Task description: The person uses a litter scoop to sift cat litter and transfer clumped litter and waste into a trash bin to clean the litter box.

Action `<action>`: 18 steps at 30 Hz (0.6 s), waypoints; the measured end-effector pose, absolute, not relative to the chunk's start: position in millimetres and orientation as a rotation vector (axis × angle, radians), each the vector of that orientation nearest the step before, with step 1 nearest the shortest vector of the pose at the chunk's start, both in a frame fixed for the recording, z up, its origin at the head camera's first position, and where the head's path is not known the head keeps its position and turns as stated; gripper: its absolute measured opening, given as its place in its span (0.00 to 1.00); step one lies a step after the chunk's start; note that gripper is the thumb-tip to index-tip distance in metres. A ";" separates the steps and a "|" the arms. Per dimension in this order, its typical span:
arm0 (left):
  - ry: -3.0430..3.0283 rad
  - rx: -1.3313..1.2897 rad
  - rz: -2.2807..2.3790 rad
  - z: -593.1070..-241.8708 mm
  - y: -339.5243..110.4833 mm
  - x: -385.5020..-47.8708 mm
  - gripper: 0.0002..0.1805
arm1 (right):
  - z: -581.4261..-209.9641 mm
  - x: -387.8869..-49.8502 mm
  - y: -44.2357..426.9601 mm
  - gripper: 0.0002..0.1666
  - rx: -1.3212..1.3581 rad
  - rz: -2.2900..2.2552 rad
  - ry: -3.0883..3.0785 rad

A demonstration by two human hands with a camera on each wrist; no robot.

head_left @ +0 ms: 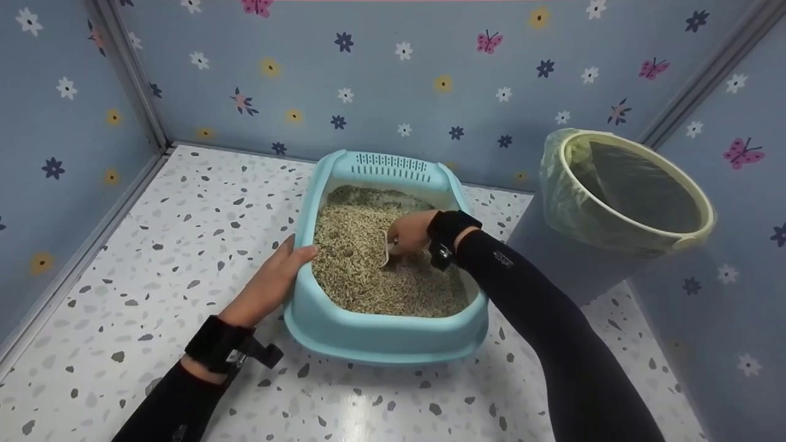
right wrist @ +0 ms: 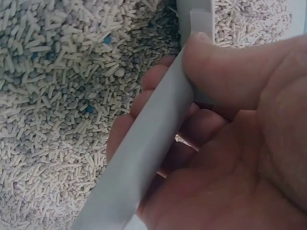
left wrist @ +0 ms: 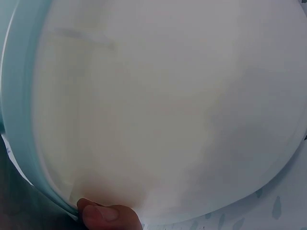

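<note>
A light-blue litter box [head_left: 387, 337] holds pale pellet litter [head_left: 350, 270], also seen in the right wrist view as litter [right wrist: 53, 120]. My left hand [head_left: 268, 283] grips the box's left rim, thumb over the top; the left wrist view shows the thumb tip, part of my left hand [left wrist: 109, 216], at the rim. Inside the box, my right hand [head_left: 412, 233] is low over the litter. In the right wrist view my right hand [right wrist: 225, 129] curls its fingers and thumb round the scoop's light grey handle [right wrist: 139, 143]. How deep the scoop reaches is hidden.
A bin [head_left: 700, 232] with a cream rim and a translucent liner stands to the right of the box, behind my right forearm. Flowered blue panels [head_left: 393, 80] rise behind and on both sides. The speckled white floor [head_left: 184, 245] stretches left of the box.
</note>
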State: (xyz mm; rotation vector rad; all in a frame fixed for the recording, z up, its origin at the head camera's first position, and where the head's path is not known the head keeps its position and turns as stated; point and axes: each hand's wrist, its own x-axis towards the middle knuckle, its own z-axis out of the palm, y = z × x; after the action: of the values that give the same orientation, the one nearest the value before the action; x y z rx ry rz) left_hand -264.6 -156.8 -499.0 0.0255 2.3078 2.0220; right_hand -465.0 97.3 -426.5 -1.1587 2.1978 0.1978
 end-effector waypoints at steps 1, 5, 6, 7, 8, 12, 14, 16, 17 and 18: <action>2.311 0.025 2.021 -499.2 -157.0 -264.9 0.48 | -426.6 -465.3 97.3 0.18 -1.151 0.199 2.198; 2.318 0.023 2.012 -499.5 -157.2 -264.9 0.48 | -426.7 -465.6 96.6 0.18 -1.137 0.225 2.200; 2.323 0.022 2.006 -499.4 -157.2 -264.7 0.48 | -426.5 -465.3 96.3 0.18 -1.139 0.233 2.200; 2.326 0.016 2.003 -499.1 -157.2 -264.4 0.48 | -426.3 -465.0 95.9 0.18 -1.140 0.237 2.201; 2.333 0.015 1.993 -499.0 -157.2 -264.0 0.48 | -426.2 -464.8 95.7 0.18 -1.144 0.241 2.203; 2.350 0.012 1.976 -498.4 -157.1 -263.4 0.47 | -423.2 -464.3 96.0 0.15 -1.145 0.242 2.224; 2.333 0.021 1.990 -498.5 -157.2 -264.1 0.47 | -420.3 -463.6 97.1 0.12 -1.120 0.244 2.241; 2.301 0.029 2.019 -498.9 -157.2 -264.9 0.47 | -416.4 -462.5 98.7 0.13 -1.077 0.242 2.254; 2.289 0.033 2.032 -498.9 -157.1 -265.3 0.48 | -414.3 -461.7 99.3 0.16 -1.055 0.252 2.260; 2.281 0.037 2.040 -499.0 -157.1 -265.5 0.48 | -413.9 -462.1 99.6 0.15 -1.038 0.267 2.266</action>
State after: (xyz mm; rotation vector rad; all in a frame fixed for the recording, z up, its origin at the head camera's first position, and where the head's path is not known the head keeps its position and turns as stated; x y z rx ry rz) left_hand -265.5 -157.1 -499.0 0.0368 2.2809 2.0397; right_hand -462.1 99.6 -413.9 -1.0382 2.2655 0.2670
